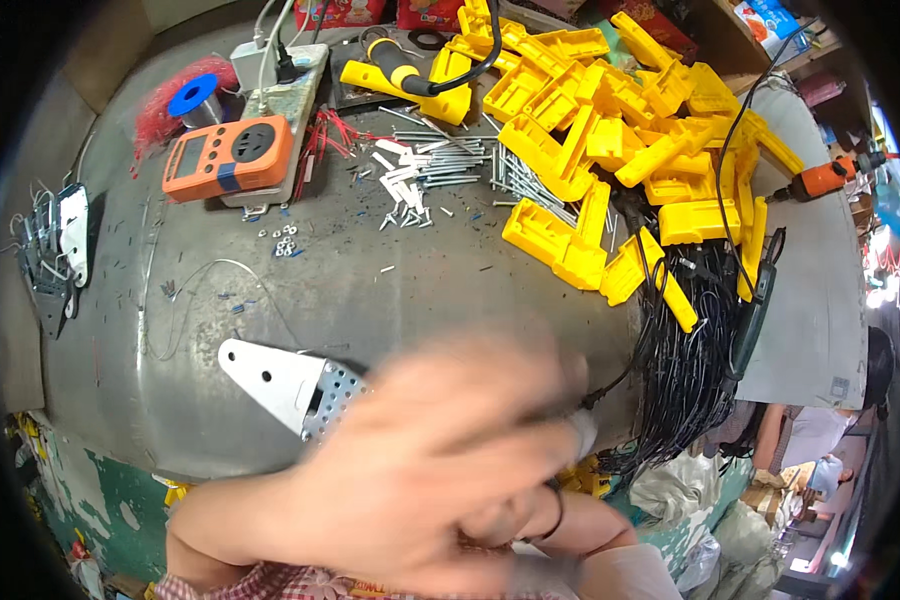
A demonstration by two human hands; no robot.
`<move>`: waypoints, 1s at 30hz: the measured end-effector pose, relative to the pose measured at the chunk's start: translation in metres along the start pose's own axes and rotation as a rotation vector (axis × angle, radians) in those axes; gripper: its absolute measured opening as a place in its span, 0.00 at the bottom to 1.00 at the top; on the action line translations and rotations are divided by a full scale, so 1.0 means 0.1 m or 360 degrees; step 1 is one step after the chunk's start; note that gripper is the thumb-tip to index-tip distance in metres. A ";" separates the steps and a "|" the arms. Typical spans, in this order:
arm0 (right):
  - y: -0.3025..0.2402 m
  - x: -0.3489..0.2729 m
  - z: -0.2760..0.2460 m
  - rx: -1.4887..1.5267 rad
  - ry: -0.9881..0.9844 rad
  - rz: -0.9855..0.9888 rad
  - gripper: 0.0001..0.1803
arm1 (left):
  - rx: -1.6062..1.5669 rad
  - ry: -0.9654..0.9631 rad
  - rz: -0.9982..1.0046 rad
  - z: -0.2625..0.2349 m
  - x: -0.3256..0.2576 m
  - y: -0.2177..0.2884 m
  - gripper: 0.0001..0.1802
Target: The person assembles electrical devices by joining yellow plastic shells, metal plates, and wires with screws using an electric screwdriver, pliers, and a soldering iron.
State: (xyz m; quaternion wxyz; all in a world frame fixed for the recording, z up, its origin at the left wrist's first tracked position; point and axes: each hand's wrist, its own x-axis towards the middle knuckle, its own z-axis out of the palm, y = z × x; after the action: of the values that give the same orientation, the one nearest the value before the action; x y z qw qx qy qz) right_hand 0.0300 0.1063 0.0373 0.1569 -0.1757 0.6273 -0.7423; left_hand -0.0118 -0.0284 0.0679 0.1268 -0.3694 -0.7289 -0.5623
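My left hand sweeps across the middle in front of me, smeared by motion, so its fingers do not show clearly. Under and behind it is my right hand, mostly covered, with a dark band at the wrist. Whether either one holds anything is hidden. A pale blurred patch shows by the left hand's fingertips; I cannot make out what it is. Next to the left hand a flat metal bracket lies on the grey bench, its tapered white end pointing left and its perforated end partly covered by the hand.
Yellow plastic housings pile up at the back right, above bundled black cables. Long screws lie beside them. An orange meter and a blue-ended wire spool stand back left. An orange power tool lies far right. Metal assemblies sit at the left edge.
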 end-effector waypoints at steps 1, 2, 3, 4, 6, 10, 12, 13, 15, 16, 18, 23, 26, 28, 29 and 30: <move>0.00 0.00 0.02 -0.0030 -0.0020 0.0038 0.14 | -0.0205 -0.0358 -0.0113 0.08 -0.05 -0.02 0.13; -0.02 -0.01 0.06 -0.0060 -0.0040 0.0076 0.15 | -0.0133 -0.0367 0.0017 0.06 -0.11 -0.02 0.12; -0.06 -0.04 0.11 -0.0072 -0.0061 0.0118 0.16 | -0.0140 -0.0253 0.0154 0.08 -0.16 0.00 0.15; -0.09 -0.04 0.13 -0.0087 -0.0082 0.0154 0.17 | -0.0153 -0.0250 0.0148 0.07 -0.19 0.06 0.15; 0.04 0.02 0.06 -0.0140 -0.0139 0.0177 0.19 | -0.0147 -0.0246 0.0187 0.06 -0.17 -0.02 0.16; 0.14 0.17 -0.07 -0.0299 -0.0194 0.0175 0.23 | 0.0007 -0.0154 -0.0119 -0.01 -0.44 -0.25 0.35; 0.05 0.46 -0.33 0.0767 -0.0085 -0.0136 0.28 | 0.0555 -0.0269 -0.0379 -0.24 -0.73 -0.32 0.47; -0.07 0.62 -0.43 0.0686 -0.0075 -0.0287 0.29 | 0.0906 -0.0569 -0.0451 -0.36 -0.92 -0.32 0.52; -0.09 0.73 -0.61 -0.0227 0.0250 -0.0352 0.34 | 0.1199 -0.0761 -0.0692 -0.37 -1.11 -0.24 0.48; -0.07 0.65 -0.68 -0.0956 0.0428 -0.0371 0.33 | 0.1269 -0.0761 -0.0756 -0.36 -1.12 -0.22 0.48; -0.10 0.25 -0.90 -0.1846 0.0313 -0.0167 0.34 | 0.1341 -0.0756 -0.0830 -0.32 -1.11 -0.22 0.47; 0.03 -0.68 -1.11 -0.2345 0.0096 0.0396 0.26 | 0.0786 -0.0389 -0.0487 -0.02 -0.95 -0.06 0.37; 0.09 -0.76 -0.96 -0.2024 0.0318 0.0119 0.17 | 0.0729 -0.0457 -0.0670 0.09 -0.82 -0.04 0.40; 0.07 -0.76 -0.79 -0.1680 0.0425 -0.0270 0.13 | 0.0516 -0.0302 -0.0705 0.10 -0.93 -0.13 0.40; 0.12 -0.73 -0.69 -0.1638 0.0382 -0.0384 0.14 | 0.0517 -0.0312 -0.0701 0.14 -1.00 -0.14 0.40; 0.18 -0.67 -0.61 -0.1661 0.0374 -0.0395 0.14 | 0.0394 -0.0099 -0.0736 0.17 -1.04 -0.14 0.36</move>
State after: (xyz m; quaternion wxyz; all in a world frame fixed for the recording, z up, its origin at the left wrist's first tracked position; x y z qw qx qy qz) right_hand 0.0625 0.1870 0.0057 -0.1109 -0.2189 0.9000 -0.3602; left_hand 0.0546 -0.0556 -0.0108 0.0166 -0.1918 -0.8607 -0.4712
